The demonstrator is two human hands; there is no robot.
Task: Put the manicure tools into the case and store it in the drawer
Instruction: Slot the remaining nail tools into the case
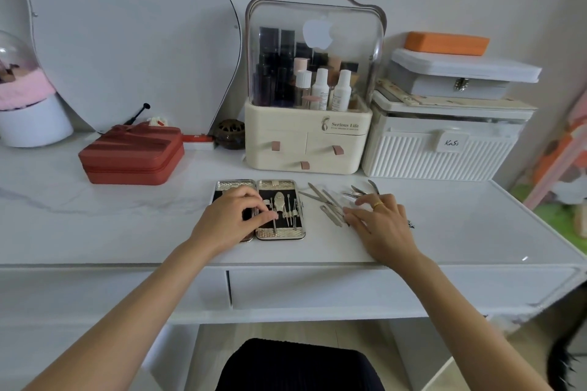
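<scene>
On the white bench (127, 225), the open metal-framed, black-lined manicure case (279, 209) lay flat. Left hand (236, 216) pinched a thin steel tool (273, 225) inside it; right hand (378, 222) rested with fingers spread over loose steel manicure tools (330, 203) just beside the case.

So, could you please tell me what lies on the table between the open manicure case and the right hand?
In the head view, several loose metal manicure tools lie on the white table between the manicure case and the right hand.
</scene>
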